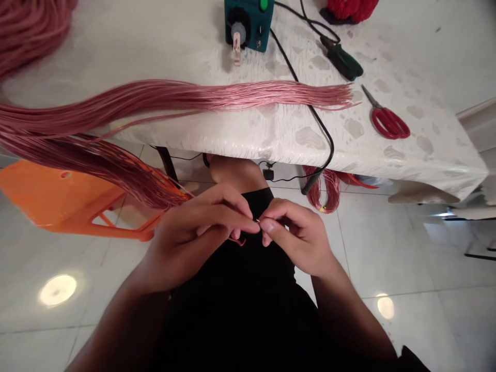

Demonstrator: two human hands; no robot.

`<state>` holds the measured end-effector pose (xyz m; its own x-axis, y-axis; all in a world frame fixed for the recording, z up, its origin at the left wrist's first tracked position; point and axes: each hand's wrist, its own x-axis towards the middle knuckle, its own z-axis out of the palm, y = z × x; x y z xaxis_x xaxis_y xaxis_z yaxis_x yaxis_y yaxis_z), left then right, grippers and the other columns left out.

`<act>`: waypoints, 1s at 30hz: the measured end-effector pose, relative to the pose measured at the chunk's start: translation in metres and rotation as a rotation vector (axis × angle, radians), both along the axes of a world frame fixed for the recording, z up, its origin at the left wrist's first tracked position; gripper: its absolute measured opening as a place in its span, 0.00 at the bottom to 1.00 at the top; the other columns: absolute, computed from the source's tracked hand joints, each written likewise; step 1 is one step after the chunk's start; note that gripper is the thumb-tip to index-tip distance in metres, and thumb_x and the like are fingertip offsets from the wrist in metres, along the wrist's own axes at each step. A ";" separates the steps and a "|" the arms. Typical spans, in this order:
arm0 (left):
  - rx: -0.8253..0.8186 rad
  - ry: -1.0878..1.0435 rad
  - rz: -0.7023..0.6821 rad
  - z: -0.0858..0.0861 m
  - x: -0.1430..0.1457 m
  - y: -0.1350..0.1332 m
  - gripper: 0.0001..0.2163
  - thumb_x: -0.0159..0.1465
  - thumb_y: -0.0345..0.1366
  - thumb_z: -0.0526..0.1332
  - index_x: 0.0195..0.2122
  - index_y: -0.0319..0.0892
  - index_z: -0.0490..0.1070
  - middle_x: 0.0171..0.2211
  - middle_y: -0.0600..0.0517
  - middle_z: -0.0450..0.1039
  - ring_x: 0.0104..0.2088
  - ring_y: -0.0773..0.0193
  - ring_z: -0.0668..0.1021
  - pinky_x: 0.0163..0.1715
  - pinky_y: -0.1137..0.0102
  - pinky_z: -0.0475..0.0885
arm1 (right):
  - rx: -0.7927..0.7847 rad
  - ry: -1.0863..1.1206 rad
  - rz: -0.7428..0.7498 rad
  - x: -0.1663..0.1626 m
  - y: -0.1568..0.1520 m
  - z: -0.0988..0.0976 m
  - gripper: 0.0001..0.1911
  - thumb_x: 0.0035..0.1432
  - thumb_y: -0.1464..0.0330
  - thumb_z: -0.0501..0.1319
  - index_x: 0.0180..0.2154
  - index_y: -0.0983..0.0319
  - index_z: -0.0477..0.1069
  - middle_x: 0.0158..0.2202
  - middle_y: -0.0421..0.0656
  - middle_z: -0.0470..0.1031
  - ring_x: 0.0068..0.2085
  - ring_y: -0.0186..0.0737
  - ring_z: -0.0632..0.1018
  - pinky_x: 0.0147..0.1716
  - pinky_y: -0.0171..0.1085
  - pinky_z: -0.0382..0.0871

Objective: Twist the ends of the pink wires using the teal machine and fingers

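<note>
My left hand (201, 230) and my right hand (296, 235) meet over my lap, fingertips pinched together on a thin pink wire (238, 241) that curls out below the left fingers. Both hands are closed in a pinch. A long bundle of pink wire strands (217, 95) lies across the white table (406, 150) and hangs off its left side down toward my left hand.
On the table stand a teal box with a knob and green button (248, 23), a dark green-handled tool (343, 61) and red scissors (387, 121). A black cable (323, 129) drops over the front edge. An orange plastic chair (70, 199) sits at left on the tiled floor.
</note>
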<state>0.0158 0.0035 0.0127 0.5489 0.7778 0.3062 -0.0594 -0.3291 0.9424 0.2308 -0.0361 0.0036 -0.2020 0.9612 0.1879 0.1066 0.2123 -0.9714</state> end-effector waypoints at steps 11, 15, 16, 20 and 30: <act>-0.078 0.196 0.126 0.006 0.011 -0.002 0.03 0.67 0.34 0.65 0.40 0.47 0.79 0.35 0.55 0.76 0.32 0.70 0.76 0.33 0.73 0.72 | 0.058 -0.054 0.057 0.000 0.001 -0.004 0.04 0.65 0.73 0.66 0.36 0.60 0.75 0.28 0.37 0.75 0.30 0.31 0.75 0.31 0.33 0.69; -0.167 0.284 0.038 0.003 0.011 0.005 0.03 0.66 0.35 0.64 0.37 0.45 0.77 0.33 0.56 0.77 0.33 0.69 0.77 0.33 0.74 0.71 | 0.101 -0.063 0.069 0.000 0.002 -0.003 0.04 0.64 0.74 0.67 0.36 0.61 0.76 0.28 0.37 0.75 0.29 0.30 0.74 0.30 0.33 0.69; -0.205 0.321 0.014 0.001 0.010 0.006 0.03 0.66 0.36 0.64 0.36 0.45 0.77 0.32 0.56 0.77 0.32 0.68 0.77 0.32 0.74 0.71 | 0.117 -0.067 0.067 0.000 0.002 -0.003 0.04 0.64 0.74 0.67 0.35 0.61 0.76 0.28 0.37 0.75 0.28 0.30 0.74 0.29 0.33 0.68; -0.324 0.398 -0.080 -0.006 0.004 0.011 0.05 0.66 0.40 0.64 0.37 0.46 0.77 0.28 0.56 0.77 0.28 0.66 0.78 0.26 0.74 0.70 | 0.170 -0.094 0.076 0.003 0.003 -0.002 0.05 0.62 0.76 0.68 0.35 0.62 0.75 0.29 0.37 0.74 0.28 0.29 0.73 0.28 0.32 0.67; -0.345 0.440 -0.225 0.000 0.006 0.014 0.07 0.65 0.38 0.64 0.31 0.45 0.80 0.20 0.58 0.72 0.19 0.72 0.71 0.18 0.78 0.60 | 0.236 -0.204 0.096 0.008 0.006 0.001 0.03 0.64 0.73 0.67 0.36 0.61 0.77 0.30 0.39 0.77 0.29 0.32 0.75 0.28 0.34 0.69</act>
<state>0.0217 0.0176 0.0122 0.7293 0.6420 -0.2366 0.3276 -0.0240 0.9445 0.2384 -0.0304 0.0046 -0.3463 0.8707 0.3492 0.2623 0.4472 -0.8551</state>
